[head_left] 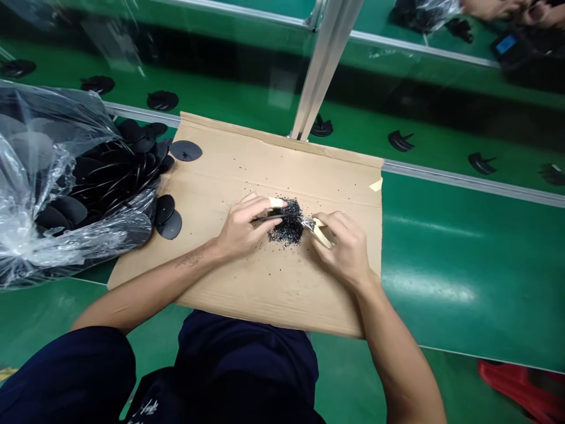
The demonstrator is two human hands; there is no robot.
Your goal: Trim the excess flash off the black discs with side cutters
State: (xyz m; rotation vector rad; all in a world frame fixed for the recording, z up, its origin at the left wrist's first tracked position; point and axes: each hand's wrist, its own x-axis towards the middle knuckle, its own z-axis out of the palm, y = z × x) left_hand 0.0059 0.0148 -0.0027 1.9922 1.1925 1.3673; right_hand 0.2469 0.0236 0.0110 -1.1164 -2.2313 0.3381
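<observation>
My left hand [247, 222] grips a thin black plastic disc [269, 218], seen nearly edge-on, with pale tape round one fingertip. In my right hand [344, 244] is a pair of nippers [321, 234] with pale handles, its metal jaws at the disc's right edge. Whether the jaws touch the disc, I cannot make out. Beneath both hands lies a heap of small black clippings [286, 235] on a cardboard sheet [247, 288]. One loose black disc [186, 151] rests at the sheet's upper left corner, and two more [169, 225] overlap at its left edge.
A large clear plastic bag [26, 194] full of black discs stands open at the left. Behind the cardboard rises a metal post [324, 65] with clear panels. Beyond them, curved black parts [401, 141] lie spaced along a green surface. Another person's hands [498, 9] show at top right.
</observation>
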